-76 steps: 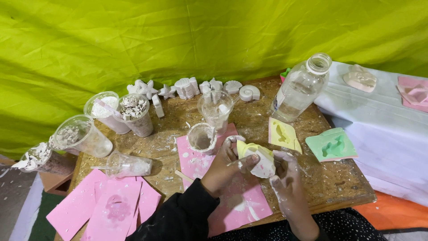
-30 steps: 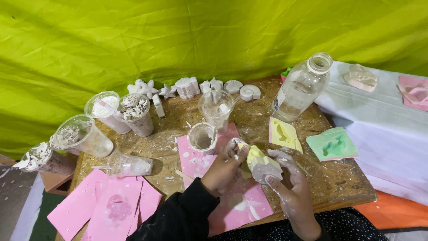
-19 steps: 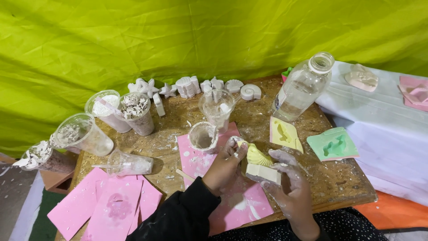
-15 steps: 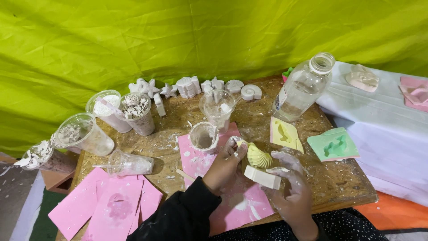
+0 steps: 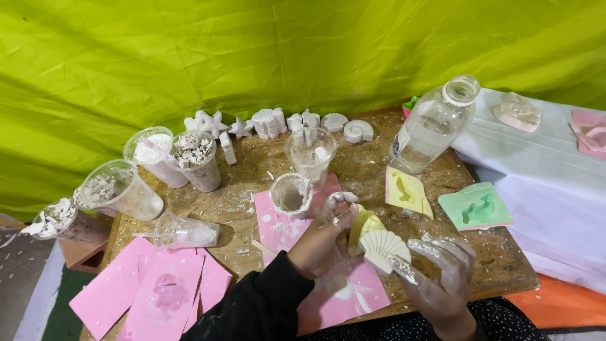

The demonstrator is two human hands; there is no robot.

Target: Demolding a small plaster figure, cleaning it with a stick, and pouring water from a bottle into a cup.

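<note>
The white plaster shell (image 5: 383, 247) looks like a little open fan with neat ribs running across it. The right hand (image 5: 442, 278), dusty with white powder, pinches it by its lower edge, just above the front of the wooden table (image 5: 480, 268). The left hand (image 5: 325, 237) curls around a soft yellow mould (image 5: 363, 222), which touches the shell at about ten o'clock from it. Under both hands lies a pink sheet (image 5: 344, 293). At about one o'clock from the shell lies one more yellow mould (image 5: 407, 191), and at about two o'clock one green mould (image 5: 476, 207). One clear bottle (image 5: 434, 125) stands at twelve o'clock. I count seven plastic cups (image 5: 189, 161) on the left and middle of the table. A row of small white plaster figures (image 5: 271, 122) sits by the green cloth.
</note>
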